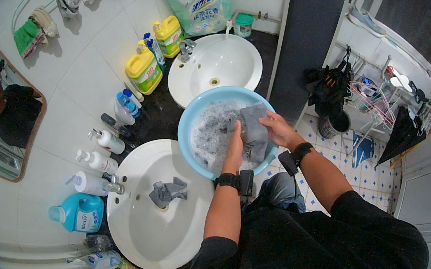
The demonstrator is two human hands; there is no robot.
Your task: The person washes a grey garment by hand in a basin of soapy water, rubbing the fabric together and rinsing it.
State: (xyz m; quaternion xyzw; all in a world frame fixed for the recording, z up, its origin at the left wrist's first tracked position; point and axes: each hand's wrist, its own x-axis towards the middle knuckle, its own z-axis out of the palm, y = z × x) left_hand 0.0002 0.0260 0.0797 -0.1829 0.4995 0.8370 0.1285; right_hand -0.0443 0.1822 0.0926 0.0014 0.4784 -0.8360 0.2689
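Note:
Both my hands are over a light blue basin (184, 139) of foamy water. A wet grey sock (255, 128), with dark marks near its lower end, is stretched between them above the suds. My right hand (281, 130) pinches the sock's right edge between thumb and fingers. On the other side, my left hand (234, 147) is closed at its left edge, the fingertips partly hidden. Another grey sock (168, 192) lies crumpled in the near white sink (128, 229), to the left of the basin.
The basin overlaps the edge of a far white sink (184, 82). Pump bottles (100, 162), a blue detergent jug (83, 213) and yellow jugs (144, 73) line the dark counter by the wall. A dark padded board (307, 33) leans at the right, near a cluttered rack (381, 101).

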